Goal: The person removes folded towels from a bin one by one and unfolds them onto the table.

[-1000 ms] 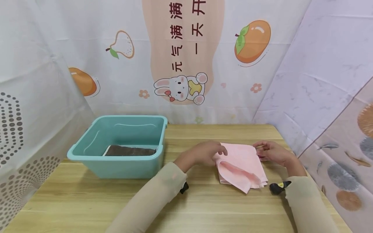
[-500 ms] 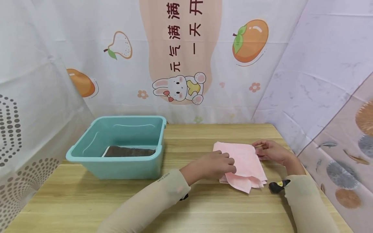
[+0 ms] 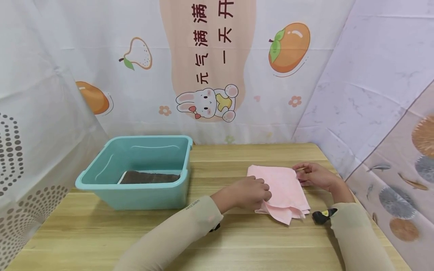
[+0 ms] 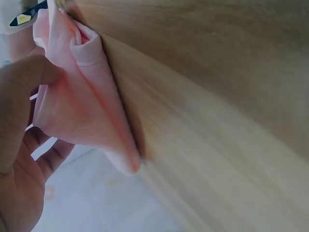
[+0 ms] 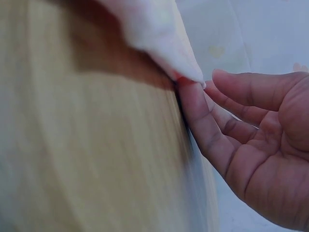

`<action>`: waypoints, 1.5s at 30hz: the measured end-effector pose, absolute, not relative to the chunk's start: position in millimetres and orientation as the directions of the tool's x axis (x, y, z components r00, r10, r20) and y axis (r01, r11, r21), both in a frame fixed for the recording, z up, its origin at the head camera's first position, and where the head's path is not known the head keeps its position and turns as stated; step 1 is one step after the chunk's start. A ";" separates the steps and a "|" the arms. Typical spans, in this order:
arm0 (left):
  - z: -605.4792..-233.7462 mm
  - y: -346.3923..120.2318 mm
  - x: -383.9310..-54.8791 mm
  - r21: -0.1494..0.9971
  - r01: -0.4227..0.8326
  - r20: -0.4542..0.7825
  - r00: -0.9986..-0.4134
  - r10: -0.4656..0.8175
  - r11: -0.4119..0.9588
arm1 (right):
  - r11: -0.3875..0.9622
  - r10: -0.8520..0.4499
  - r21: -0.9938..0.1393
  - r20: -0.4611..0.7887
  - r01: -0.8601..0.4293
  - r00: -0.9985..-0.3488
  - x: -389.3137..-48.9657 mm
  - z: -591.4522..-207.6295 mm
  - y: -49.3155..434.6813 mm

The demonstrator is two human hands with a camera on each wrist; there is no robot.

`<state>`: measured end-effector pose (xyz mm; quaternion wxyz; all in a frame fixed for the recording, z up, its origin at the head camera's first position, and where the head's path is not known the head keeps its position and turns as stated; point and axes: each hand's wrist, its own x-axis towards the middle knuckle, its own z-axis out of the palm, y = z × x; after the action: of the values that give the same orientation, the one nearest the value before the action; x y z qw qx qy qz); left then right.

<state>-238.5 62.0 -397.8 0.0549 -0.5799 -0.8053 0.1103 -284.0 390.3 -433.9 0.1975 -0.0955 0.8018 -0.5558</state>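
White fabric hangings [image 3: 145, 90] printed with orange fruit, flowers, a rabbit and dark red characters enclose a pale wood-grain worktop [image 3: 264, 250]. Towards its right side lies a pale pink cloth [image 3: 283, 186], folded into a rough square, its layers uneven along the near edge, where one pointed flap droops out.

Several small mishaps seem possible from here. The left hand [image 3: 249, 192] grips the near left edge, thumb on top and fingers behind the fabric in the left wrist view; if that pinch takes in only some of the layers, the fold could peel apart or skew when pulled. The right hand [image 3: 315, 176] is at the far right corner, a fingertip just under the fabric and the thumb apart from it, so the hold there looks light. A tug from the other side could drag that corner free and swing the whole square round. The loose flap might also crease under itself, since nothing pins it. A small black device [image 3: 320, 217] at the right wrist sits just beside the near right corner and could catch that edge.

To the left, well apart from the cloth, stands a teal plastic bin [image 3: 135, 197], rectangular and uncovered. On its floor rests a flat dark brown item [image 3: 149, 177] with a pale edge; the front wall hides part of it, and what it is cannot be told.
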 end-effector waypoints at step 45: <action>-397.9 -28.9 -251.7 -0.321 0.361 0.122 -0.901 0.416 0.876 | 0.448 -0.368 -0.894 -0.196 0.011 -0.909 -278.3 -427.6 382.6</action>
<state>-251.7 -28.9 -397.9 0.0938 -0.2014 -0.9638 0.1471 -278.3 382.6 -427.6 0.1843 -0.1072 0.8306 -0.5144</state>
